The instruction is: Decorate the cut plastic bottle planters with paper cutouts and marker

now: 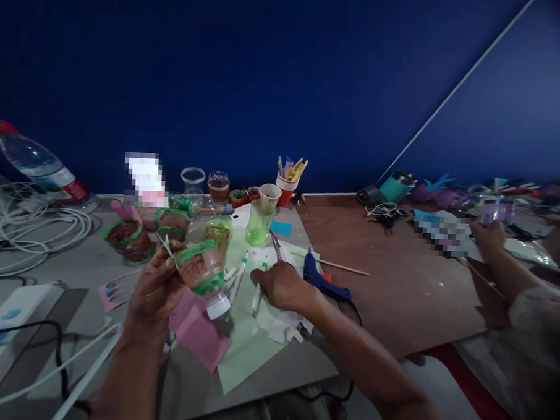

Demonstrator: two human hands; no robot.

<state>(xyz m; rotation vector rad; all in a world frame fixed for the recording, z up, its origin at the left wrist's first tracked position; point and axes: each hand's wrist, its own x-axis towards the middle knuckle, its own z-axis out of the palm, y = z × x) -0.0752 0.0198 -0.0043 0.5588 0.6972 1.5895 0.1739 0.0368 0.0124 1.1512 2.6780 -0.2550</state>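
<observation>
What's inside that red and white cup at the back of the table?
The cup holds yellow fork-like utensils and a purple piece. Their lower ends are hidden by its wall, so its bottom can't be seen.

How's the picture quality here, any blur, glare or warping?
Head view: dim lighting, the blue wall nearly black toward the upper right corner; a washed-out, pixelated white patch at left; the neighbour's sleeve looks soft; the water bottle seems stretched, probably by a wide lens.

Left hand (158, 285) curled, right hand (283, 286) (palm down)
</observation>
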